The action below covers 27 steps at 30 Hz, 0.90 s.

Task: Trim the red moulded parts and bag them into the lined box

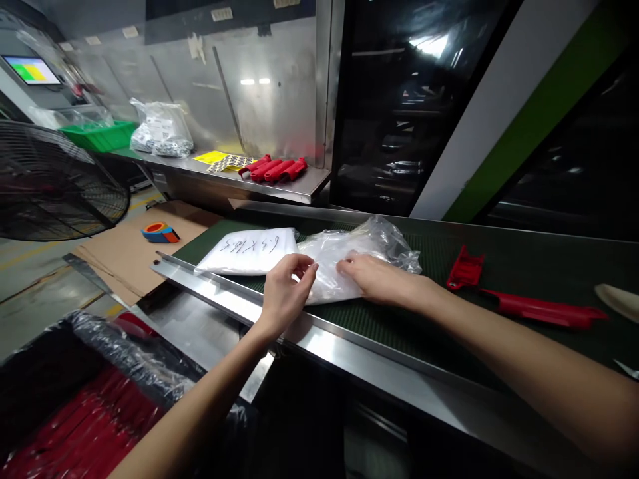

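A pile of clear plastic bags [332,269] lies on the dark green conveyor belt [389,326]. My right hand [372,276] reaches over the pile, its thumb and fingers pinched on the plastic. At the pile's left edge is my left hand [287,289], fingers curled and thumb close to the index fingertip; whatever is between them is too thin to make out. Left of the pile is a white packet [249,251] with handwritten figures. To the right on the belt lie a short red plastic part [466,268] and a long red plastic part [549,311].
A metal rail [339,342] edges the belt. Below left stands a black-lined bin [74,359] of red parts. Cardboard [130,256] carries a tape roll [160,233]. Several red parts [274,169] rest on a steel shelf [299,191]. A fan [54,179] stands at left.
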Motion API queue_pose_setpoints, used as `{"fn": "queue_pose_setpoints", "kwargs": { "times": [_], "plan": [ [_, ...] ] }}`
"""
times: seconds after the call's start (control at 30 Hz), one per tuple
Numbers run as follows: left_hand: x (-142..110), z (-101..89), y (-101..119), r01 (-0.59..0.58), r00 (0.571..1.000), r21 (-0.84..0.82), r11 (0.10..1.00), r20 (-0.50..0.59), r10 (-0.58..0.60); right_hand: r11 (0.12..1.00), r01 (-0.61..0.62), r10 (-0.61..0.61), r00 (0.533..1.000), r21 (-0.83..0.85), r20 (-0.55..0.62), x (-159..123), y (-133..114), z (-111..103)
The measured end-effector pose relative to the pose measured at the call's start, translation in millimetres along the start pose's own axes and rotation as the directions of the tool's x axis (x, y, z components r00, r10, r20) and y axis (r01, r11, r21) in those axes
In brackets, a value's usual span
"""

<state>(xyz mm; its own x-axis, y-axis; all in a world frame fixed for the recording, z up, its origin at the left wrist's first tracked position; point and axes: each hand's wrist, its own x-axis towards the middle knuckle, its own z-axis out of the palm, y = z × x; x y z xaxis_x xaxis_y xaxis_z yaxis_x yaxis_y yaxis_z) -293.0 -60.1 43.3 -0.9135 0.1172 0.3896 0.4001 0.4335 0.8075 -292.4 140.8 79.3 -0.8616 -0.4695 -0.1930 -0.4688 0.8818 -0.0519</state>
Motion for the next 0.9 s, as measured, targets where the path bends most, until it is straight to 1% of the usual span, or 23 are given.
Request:
{"fn": "queue_pose_setpoints", "kwargs": {
  "times": [0.13, 0.2, 0.23, 0.27, 0.33, 0.4, 0.43, 0.47, 0.5, 0.57, 0.6, 0.67, 0.7, 0.73, 0.77, 0.8, 0.83, 0.87, 0.9],
  "plan": [
    [0, -0.5, 0, -0.014, 0.999, 0.042, 0.999, 0.031, 0.013, 0.999, -0.043, 0.043, 0.999, -0.011, 0.029, 12, 15, 8],
    [0, -0.7, 0, -0.027, 0.999, 0.063, 0.998, 0.048, 0.024, 0.999, -0.053, 0.053, 0.999, -0.003, 0.011, 11, 12, 8],
    [0, -0.8, -1, -0.037, 0.998, 0.071, 0.997, 0.057, 0.033, 0.998, -0.055, 0.055, 0.998, 0.002, -0.011, 5, 7, 6],
    [0, -1.0, -1, -0.049, 0.997, 0.078, 0.996, 0.066, 0.044, 0.999, -0.049, 0.050, 0.998, 0.007, -0.041, -5, 1, 4],
    [1, -1.4, -3, -0.083, 0.994, 0.089, 0.993, 0.082, 0.075, 1.000, -0.020, 0.021, 0.993, 0.014, -0.112, -35, -11, -2],
    [1, -1.2, -4, -0.125, 0.988, 0.099, 0.987, 0.100, 0.115, 1.000, -0.006, 0.009, 0.985, 0.018, -0.174, -77, -17, -8],
    [1, -0.8, -3, -0.150, 0.985, 0.102, 0.983, 0.103, 0.140, 0.999, -0.029, 0.032, 0.979, 0.018, -0.201, -100, -14, -10],
    [0, -0.2, -1, -0.179, 0.980, 0.103, 0.978, 0.101, 0.168, 0.996, -0.082, 0.084, 0.971, 0.016, -0.226, -123, -7, -11],
    [-1, 0.6, 2, -0.210, 0.975, 0.100, 0.973, 0.092, 0.201, 0.986, -0.166, 0.163, 0.952, 0.010, -0.259, -145, 5, -11],
    [-5, 2.8, 12, -0.277, 0.960, 0.082, 0.957, 0.067, 0.272, 0.935, -0.354, 0.336, 0.890, -0.002, -0.307, -182, 40, -8],
    [-8, 4.2, 20, -0.310, 0.950, 0.065, 0.949, 0.058, 0.306, 0.910, -0.415, 0.393, 0.867, -0.005, -0.306, -195, 60, -4],
    [-17, 8.0, 37, -0.360, 0.932, 0.015, 0.933, 0.062, 0.358, 0.896, -0.443, 0.429, 0.867, 0.002, -0.253, -212, 93, 6],
    [-24, 10.4, 47, -0.373, 0.925, -0.019, 0.927, 0.075, 0.374, 0.900, -0.436, 0.426, 0.875, 0.008, -0.230, -217, 104, 10],
    [-31, 13.3, 56, -0.377, 0.920, -0.059, 0.924, 0.094, 0.381, 0.905, -0.425, 0.418, 0.882, 0.014, -0.220, -219, 109, 13],
    [-38, 16.7, 66, -0.368, 0.918, -0.103, 0.924, 0.121, 0.379, 0.908, -0.418, 0.411, 0.882, 0.019, -0.230, -220, 108, 13],
    [-47, 20.7, 75, -0.347, 0.917, -0.149, 0.926, 0.154, 0.369, 0.908, -0.418, 0.409, 0.874, 0.024, -0.262, -220, 101, 13],
    [-55, 25.3, 84, -0.323, 0.914, -0.185, 0.928, 0.194, 0.357, 0.906, -0.423, 0.411, 0.858, 0.030, -0.309, -219, 89, 10],
    [-64, 30.5, 94, -0.268, 0.916, -0.237, 0.934, 0.239, 0.323, 0.902, -0.431, 0.414, 0.833, 0.040, -0.366, -219, 72, 7],
    [-72, 36.0, 103, -0.164, 0.920, -0.314, 0.935, 0.293, 0.260, 0.899, -0.435, 0.414, 0.805, 0.051, -0.425, -218, 51, 4]
  ]
}}
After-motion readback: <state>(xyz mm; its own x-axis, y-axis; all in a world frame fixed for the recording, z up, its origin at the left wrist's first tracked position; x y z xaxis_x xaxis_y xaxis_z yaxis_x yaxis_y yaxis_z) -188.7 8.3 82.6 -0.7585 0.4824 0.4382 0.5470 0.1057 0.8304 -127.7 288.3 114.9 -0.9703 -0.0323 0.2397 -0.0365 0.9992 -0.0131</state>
